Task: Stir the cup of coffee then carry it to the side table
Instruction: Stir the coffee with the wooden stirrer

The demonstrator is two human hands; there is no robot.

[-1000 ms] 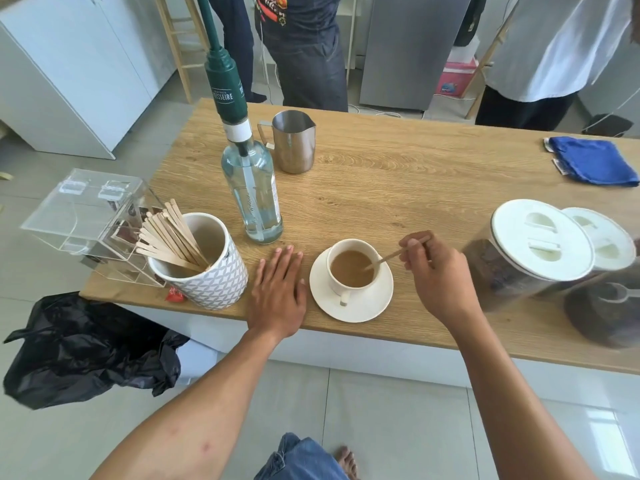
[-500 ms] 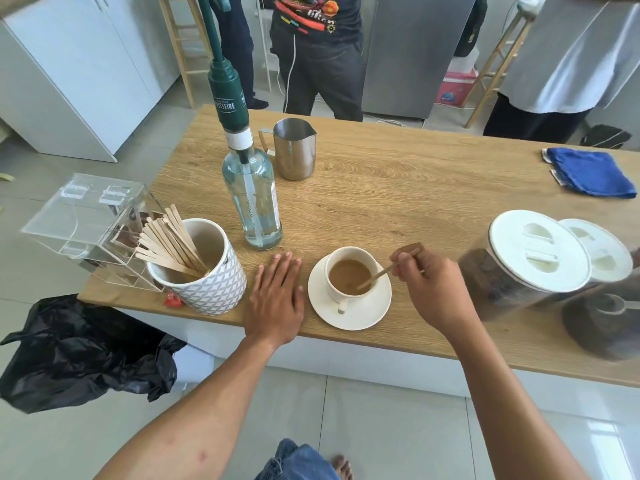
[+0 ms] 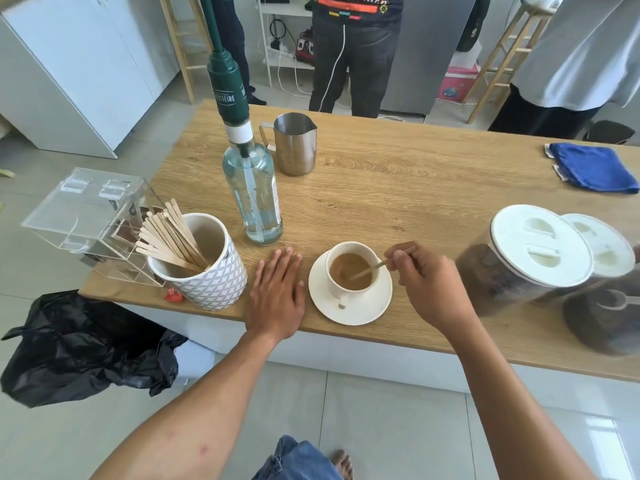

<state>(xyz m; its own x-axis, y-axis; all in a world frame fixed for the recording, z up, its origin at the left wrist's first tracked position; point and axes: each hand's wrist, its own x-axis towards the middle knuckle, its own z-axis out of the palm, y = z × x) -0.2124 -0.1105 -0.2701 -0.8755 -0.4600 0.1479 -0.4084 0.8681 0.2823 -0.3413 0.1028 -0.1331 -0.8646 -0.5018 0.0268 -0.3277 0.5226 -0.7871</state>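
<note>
Your right hand [image 3: 429, 285] pinches the upper end of a wooden stir stick [image 3: 375, 266] between thumb and curled fingers, and the stick slants down to the left into the milky coffee. The white coffee cup [image 3: 341, 295] stands upright on a white saucer [image 3: 363, 311] near the front edge of a wooden counter [image 3: 398, 188], its handle pointing toward you. Your left hand [image 3: 277, 296] lies palm down on the counter just left of the saucer, fingers straight and close together. To its left stands a white patterned pot [image 3: 214, 278] full of spare wooden stirrers [image 3: 169, 237], with a clear acrylic box [image 3: 86, 209] beyond it. Behind the cup are a glass syrup bottle with a green pump [image 3: 254, 199] and a steel milk jug [image 3: 296, 145]. To your right stand two dark-filled jars with white lids [image 3: 530, 258]. A blue cloth [image 3: 592, 166] lies at the far right.
</note>
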